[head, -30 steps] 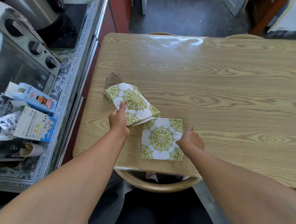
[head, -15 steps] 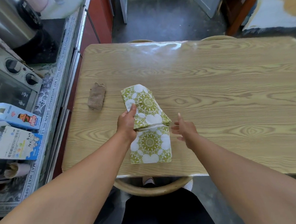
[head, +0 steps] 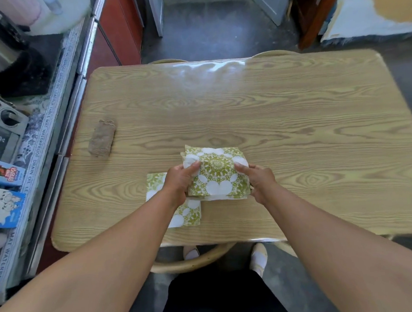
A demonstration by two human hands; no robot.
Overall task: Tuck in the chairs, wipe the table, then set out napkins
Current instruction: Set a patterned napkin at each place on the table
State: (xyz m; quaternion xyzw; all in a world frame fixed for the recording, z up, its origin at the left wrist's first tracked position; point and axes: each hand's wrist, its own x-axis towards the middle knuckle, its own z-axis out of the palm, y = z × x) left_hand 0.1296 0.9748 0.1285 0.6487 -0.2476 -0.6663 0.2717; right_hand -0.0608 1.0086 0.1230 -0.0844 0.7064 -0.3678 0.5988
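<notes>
My left hand (head: 177,183) and right hand (head: 261,180) grip the napkin stack (head: 216,174) above the table (head: 270,119), beside one laid napkin (head: 187,214).

Left hand (head: 177,183), right hand (head: 261,182), forearms (head: 124,250) bare, black trousers (head: 222,295) or perhaps a skirt, whitish shoes (head: 259,258)

The counter mat (head: 36,150) edge reads "TABLE MAT WATERPROOF DRAIN OIL".

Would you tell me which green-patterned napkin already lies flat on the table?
The single napkin at the near edge, partly under the left hand; the stack is held between it and the right hand.
</notes>
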